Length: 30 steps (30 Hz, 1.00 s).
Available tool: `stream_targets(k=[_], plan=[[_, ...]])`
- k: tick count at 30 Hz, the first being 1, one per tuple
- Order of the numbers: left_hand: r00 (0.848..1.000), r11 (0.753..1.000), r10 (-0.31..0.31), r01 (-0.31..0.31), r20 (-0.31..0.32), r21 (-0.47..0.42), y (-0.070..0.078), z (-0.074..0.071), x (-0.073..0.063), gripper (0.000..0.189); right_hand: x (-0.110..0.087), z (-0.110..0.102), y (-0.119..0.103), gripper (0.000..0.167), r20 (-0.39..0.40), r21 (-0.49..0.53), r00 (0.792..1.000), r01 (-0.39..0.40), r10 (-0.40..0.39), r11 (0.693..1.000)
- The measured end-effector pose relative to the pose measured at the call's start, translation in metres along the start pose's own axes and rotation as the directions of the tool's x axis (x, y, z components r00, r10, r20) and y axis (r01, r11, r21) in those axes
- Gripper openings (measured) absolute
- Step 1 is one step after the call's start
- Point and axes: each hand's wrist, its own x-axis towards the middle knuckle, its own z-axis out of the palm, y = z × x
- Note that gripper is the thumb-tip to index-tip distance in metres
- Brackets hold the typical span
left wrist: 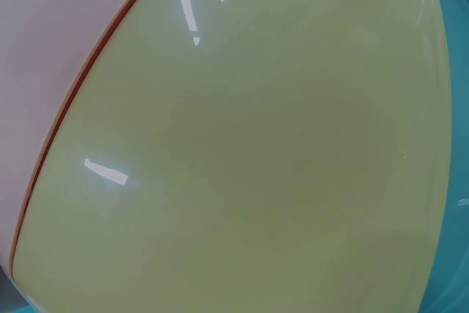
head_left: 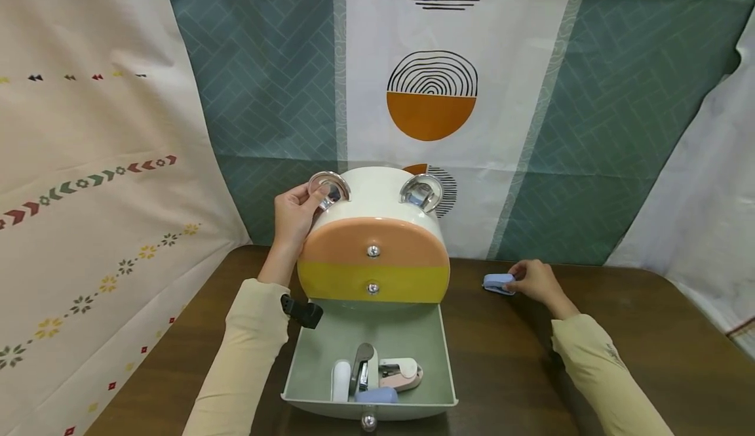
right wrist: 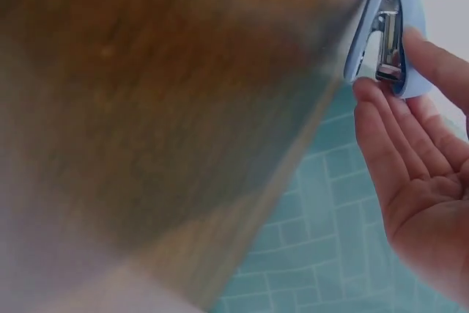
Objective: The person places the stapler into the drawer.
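Note:
A small rounded drawer cabinet stands on the table with an orange drawer, a yellow drawer and a pulled-out green drawer. My left hand pinches the cabinet's left silver ear-shaped ring. On the right, my right hand pinches a light blue stapler at the tabletop; the right wrist view shows the thumb against one side of the stapler. Inside the green drawer lie a pink-and-white stapler, a grey-and-white stapler, a white one and a blue object.
The brown wooden table extends around the cabinet. Patterned cloth hangs behind it and along both sides. A second silver ring is on the cabinet's right. Glossy yellow drawer front fills most of the left wrist view.

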Motion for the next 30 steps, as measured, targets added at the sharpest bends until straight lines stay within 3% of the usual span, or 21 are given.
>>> stream_targets(k=[8, 30], plan=[[1.000, 1.000, 0.008, -0.008, -0.004, -0.003, 0.000, -0.001, 0.001, 0.028, -0.014, -0.016, -0.017, 0.028, -0.027, 0.035, 0.998, 0.053, -0.052, 0.998], [1.000, 1.000, -0.003, 0.003, 0.007, 0.021, 0.001, 0.000, -0.001, 0.027, -0.076, -0.055, -0.097, 0.028, -0.058, 0.167, 0.981, 0.193, -0.185, 0.967]])
